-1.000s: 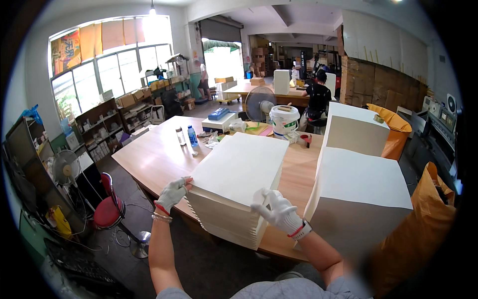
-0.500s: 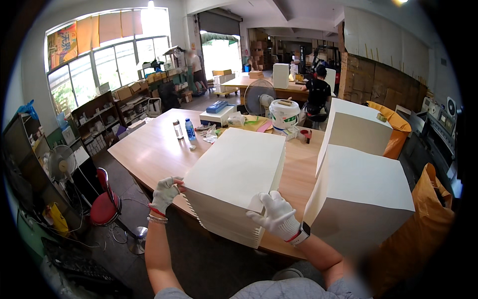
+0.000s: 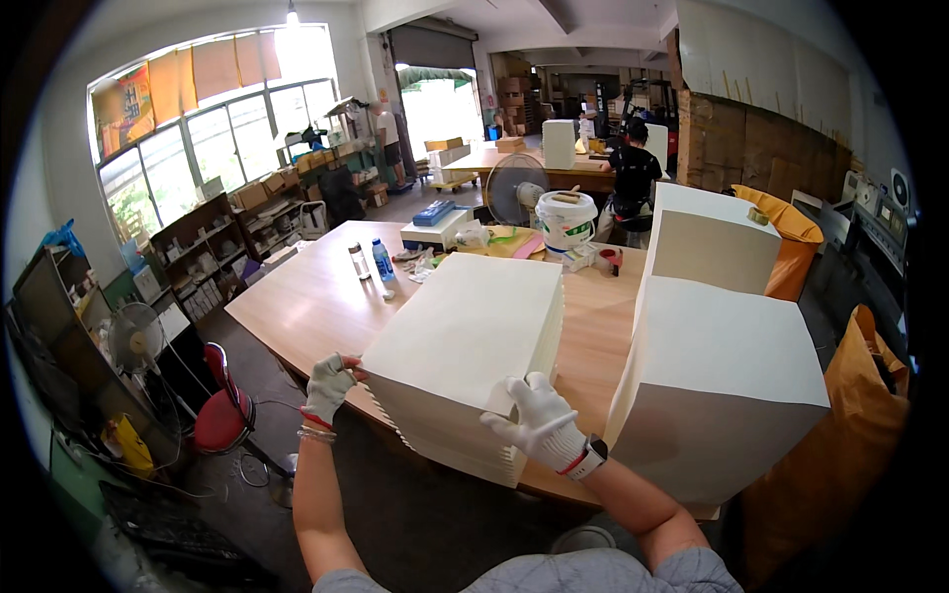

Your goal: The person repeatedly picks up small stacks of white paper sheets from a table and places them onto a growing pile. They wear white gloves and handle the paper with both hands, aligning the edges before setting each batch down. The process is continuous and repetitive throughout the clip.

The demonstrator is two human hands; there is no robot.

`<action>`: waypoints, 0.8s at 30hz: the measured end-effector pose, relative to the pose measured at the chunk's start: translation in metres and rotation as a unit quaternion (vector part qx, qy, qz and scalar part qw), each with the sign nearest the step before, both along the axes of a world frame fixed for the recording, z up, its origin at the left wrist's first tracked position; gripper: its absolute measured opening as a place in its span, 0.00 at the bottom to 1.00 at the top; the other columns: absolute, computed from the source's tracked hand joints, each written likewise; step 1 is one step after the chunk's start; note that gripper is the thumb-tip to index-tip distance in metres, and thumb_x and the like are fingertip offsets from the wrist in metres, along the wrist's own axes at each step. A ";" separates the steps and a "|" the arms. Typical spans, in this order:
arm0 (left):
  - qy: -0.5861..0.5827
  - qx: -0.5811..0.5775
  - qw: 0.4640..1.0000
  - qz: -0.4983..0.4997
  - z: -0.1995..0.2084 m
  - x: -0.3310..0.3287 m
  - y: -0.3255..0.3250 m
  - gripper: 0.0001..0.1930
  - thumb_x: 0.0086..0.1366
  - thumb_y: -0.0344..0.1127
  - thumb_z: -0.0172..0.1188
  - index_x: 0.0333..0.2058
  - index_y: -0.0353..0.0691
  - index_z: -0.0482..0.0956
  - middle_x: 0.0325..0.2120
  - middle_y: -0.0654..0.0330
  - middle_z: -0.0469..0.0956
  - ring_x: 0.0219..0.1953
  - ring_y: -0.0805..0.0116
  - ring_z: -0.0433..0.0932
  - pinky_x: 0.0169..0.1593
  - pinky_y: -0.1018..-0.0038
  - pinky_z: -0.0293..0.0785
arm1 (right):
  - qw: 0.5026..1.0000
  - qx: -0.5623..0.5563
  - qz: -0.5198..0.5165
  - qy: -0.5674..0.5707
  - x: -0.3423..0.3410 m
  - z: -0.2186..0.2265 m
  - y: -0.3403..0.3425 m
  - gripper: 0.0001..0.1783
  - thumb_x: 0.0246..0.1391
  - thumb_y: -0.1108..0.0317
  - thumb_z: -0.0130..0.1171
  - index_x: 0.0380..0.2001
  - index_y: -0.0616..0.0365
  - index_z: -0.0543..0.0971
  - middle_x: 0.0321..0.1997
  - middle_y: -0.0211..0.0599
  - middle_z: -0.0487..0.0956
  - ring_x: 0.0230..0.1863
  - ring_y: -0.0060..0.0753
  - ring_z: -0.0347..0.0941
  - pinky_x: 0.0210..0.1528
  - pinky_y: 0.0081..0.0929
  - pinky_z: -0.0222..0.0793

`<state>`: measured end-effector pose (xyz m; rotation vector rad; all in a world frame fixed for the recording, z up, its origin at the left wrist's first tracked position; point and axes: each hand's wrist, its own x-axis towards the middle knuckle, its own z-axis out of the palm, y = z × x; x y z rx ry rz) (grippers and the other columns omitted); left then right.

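Note:
A tall stack of large white paper sheets (image 3: 465, 316) stands on the wooden table in front of me, its lower edges jagged at the near corners. My left hand (image 3: 331, 387), in a white fingerless glove, has its bare fingertips closed on the top sheet's edge at the near left corner. At the near right corner my right hand (image 3: 539, 423), gloved the same way, touches the stack with fingers spread. The thumb lies along the front face, and a small paper corner shows between thumb and index finger. The undersides of the right fingers are hidden.
Two more tall paper stacks (image 3: 727, 346) stand to the right, beside orange sacks (image 3: 825, 425). Farther back on the table (image 3: 297, 287) are a blue bottle (image 3: 383, 259), a white bucket (image 3: 566, 225) and a fan (image 3: 516, 188). A red chair (image 3: 219, 420) is at left; a person sits beyond.
The view has shifted slightly. My right fingers have moved a little left over the stack's corner; the left hand keeps its place at the other corner.

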<state>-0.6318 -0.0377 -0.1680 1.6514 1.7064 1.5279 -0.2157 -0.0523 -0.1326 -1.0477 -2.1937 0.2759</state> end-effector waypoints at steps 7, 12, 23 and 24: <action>-0.006 -0.025 1.000 0.015 0.001 -0.004 0.001 0.12 0.56 0.23 0.71 0.40 0.31 0.83 0.31 0.57 0.86 0.32 0.72 0.83 0.38 0.76 0.80 | 1.000 0.007 0.008 0.016 -0.003 -0.005 0.005 0.34 0.55 0.40 0.65 0.49 0.60 0.74 0.39 0.53 0.73 0.35 0.55 0.76 0.37 0.47 0.74; 0.008 -0.018 1.000 0.008 0.001 -0.005 -0.001 0.12 0.56 0.23 0.72 0.39 0.31 0.83 0.31 0.58 0.85 0.33 0.72 0.82 0.38 0.76 0.80 | 1.000 0.000 0.008 0.013 -0.004 -0.006 0.005 0.33 0.55 0.40 0.65 0.48 0.60 0.73 0.40 0.53 0.73 0.36 0.54 0.76 0.39 0.47 0.73; -0.014 -0.026 0.999 -0.012 -0.006 -0.012 0.009 0.14 0.57 0.23 0.71 0.43 0.31 0.81 0.36 0.56 0.85 0.39 0.69 0.82 0.43 0.74 0.80 | 0.999 -0.020 0.029 0.037 0.003 -0.005 0.004 0.33 0.57 0.43 0.65 0.51 0.61 0.73 0.43 0.53 0.73 0.39 0.54 0.76 0.43 0.45 0.74; 0.001 -0.021 1.000 0.002 -0.009 -0.012 0.010 0.16 0.58 0.23 0.70 0.45 0.30 0.80 0.40 0.55 0.84 0.42 0.68 0.81 0.46 0.73 0.80 | 0.998 -0.009 0.047 0.048 0.010 -0.008 0.002 0.34 0.57 0.44 0.65 0.53 0.63 0.73 0.44 0.54 0.74 0.39 0.54 0.76 0.44 0.44 0.74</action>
